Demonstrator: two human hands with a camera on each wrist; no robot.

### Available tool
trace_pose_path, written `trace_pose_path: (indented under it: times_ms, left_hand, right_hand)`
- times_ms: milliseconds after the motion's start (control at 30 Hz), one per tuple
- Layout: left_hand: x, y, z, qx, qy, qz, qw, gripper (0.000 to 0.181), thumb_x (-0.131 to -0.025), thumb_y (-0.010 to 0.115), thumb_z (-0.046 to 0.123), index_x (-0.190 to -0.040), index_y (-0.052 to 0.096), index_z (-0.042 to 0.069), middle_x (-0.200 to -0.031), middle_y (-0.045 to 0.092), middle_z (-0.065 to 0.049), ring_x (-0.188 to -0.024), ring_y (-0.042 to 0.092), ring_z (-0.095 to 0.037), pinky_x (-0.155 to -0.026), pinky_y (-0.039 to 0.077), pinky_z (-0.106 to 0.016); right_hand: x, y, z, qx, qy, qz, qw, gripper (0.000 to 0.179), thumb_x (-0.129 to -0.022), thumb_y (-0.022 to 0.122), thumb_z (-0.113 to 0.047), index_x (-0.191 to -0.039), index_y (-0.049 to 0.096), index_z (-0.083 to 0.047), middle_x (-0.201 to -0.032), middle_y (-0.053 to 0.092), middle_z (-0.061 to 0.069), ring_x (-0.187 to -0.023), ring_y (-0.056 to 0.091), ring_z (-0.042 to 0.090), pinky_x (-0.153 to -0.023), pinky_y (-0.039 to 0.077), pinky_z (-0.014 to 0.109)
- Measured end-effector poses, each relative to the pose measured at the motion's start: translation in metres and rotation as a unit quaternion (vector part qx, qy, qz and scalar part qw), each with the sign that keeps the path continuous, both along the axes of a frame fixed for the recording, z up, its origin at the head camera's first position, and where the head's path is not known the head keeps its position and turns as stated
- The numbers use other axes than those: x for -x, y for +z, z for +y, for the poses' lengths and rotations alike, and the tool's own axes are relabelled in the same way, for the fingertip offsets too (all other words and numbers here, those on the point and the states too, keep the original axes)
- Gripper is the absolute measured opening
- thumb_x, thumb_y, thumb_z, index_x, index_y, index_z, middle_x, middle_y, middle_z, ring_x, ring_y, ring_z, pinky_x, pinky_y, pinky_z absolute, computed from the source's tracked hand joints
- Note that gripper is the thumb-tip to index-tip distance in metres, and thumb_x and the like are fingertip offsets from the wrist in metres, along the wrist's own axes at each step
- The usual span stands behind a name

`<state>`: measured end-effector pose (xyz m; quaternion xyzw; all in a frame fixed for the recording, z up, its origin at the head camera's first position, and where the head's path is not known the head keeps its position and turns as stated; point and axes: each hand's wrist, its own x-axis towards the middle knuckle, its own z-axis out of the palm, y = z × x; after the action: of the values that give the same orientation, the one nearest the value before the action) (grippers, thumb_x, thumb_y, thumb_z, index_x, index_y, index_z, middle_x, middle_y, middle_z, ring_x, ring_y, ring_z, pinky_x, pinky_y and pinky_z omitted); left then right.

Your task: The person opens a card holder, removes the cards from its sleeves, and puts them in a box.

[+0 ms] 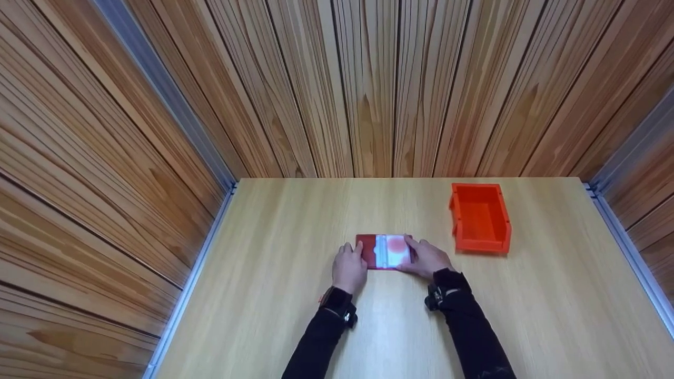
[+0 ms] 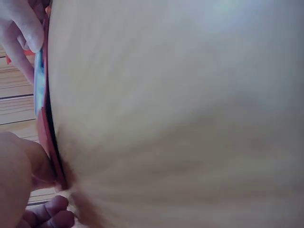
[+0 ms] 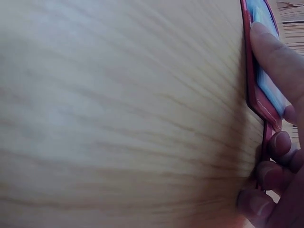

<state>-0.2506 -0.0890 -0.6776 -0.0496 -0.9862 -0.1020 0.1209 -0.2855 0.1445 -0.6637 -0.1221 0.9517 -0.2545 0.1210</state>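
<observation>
On the table, a dark red card holder (image 1: pixel 368 252) lies between the two hands. A pale blue and white card-like insert (image 1: pixel 387 252) with a pink round patch covers its right part. My left hand (image 1: pixel 349 268) pinches the holder's left end, and in the left wrist view its other fingertips (image 2: pixel 59 218) are curled near the tabletop. My right hand (image 1: pixel 429 259) grips the right end across its width. In the right wrist view the right thumb (image 3: pixel 273 54) presses along the near edge, over the insert. The underside of the holder is hidden.
An orange-red open bin (image 1: pixel 482 218) stands at the back right, beyond the right hand. Wood-panelled walls (image 1: pixel 379 89) enclose the back and sides of the light wooden table (image 1: pixel 284 226). Metal rails (image 1: pixel 192 279) run along the table's side edges.
</observation>
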Motion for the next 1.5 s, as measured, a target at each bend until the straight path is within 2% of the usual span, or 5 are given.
trace_pose_path:
  times_ms: [267, 533, 933, 1267, 1500]
  left_hand:
    - [0.011, 0.011, 0.023, -0.149, -0.054, 0.013, 0.9872, 0.012, -0.086, 0.071, 0.001, -0.098, 0.071, 0.004, -0.094, 0.063, -0.008, -0.089, 0.063, -0.024, -0.079, 0.055, -0.033]
    - [0.015, 0.025, 0.041, -0.349, 0.034, -0.183, 0.9185, 0.018, -0.094, 0.064, 0.016, -0.102, 0.074, 0.002, -0.096, 0.075, -0.008, -0.088, 0.068, -0.019, -0.079, 0.055, -0.030]
    - [0.019, 0.035, 0.046, -0.441, 0.103, -0.243, 0.8576, 0.035, -0.096, 0.058, 0.017, -0.063, 0.045, 0.020, -0.066, 0.048, 0.004, -0.064, 0.047, -0.013, -0.057, 0.036, -0.023]
    - [0.020, 0.027, 0.051, -0.308, 0.080, -0.214, 0.9237, 0.043, -0.095, 0.058, 0.017, -0.057, 0.038, 0.020, -0.057, 0.036, 0.006, -0.056, 0.039, -0.015, -0.053, 0.028, -0.029]
    - [0.020, 0.030, 0.048, -0.341, 0.077, -0.222, 0.9104, 0.027, -0.095, 0.057, 0.015, -0.068, 0.061, 0.015, -0.065, 0.052, 0.005, -0.062, 0.049, -0.014, -0.057, 0.036, -0.025]
  right_hand:
    - [0.001, 0.001, 0.003, 0.000, -0.001, 0.036, 0.9994, 0.097, -0.078, 0.087, -0.052, -0.157, 0.046, -0.013, -0.104, 0.063, 0.022, -0.085, 0.058, 0.030, -0.083, 0.053, 0.051]
    - [-0.001, -0.005, -0.001, 0.002, -0.010, 0.029, 0.9995, 0.099, -0.076, 0.087, -0.056, -0.157, 0.045, -0.016, -0.096, 0.060, 0.016, -0.078, 0.051, 0.024, -0.077, 0.048, 0.041]
    - [-0.002, -0.007, 0.000, 0.013, -0.015, 0.033, 0.9993, 0.098, -0.076, 0.088, -0.054, -0.157, 0.046, -0.016, -0.089, 0.054, 0.012, -0.073, 0.044, 0.024, -0.069, 0.036, 0.036]
    - [-0.002, -0.006, -0.001, 0.012, -0.023, 0.027, 0.9993, 0.099, -0.075, 0.088, -0.056, -0.156, 0.047, -0.017, -0.086, 0.050, 0.009, -0.071, 0.041, 0.022, -0.068, 0.033, 0.036]
    - [-0.003, -0.006, 0.000, 0.020, -0.024, 0.033, 0.9990, 0.097, -0.075, 0.089, -0.054, -0.155, 0.048, -0.017, -0.088, 0.053, 0.011, -0.072, 0.044, 0.023, -0.070, 0.039, 0.037]
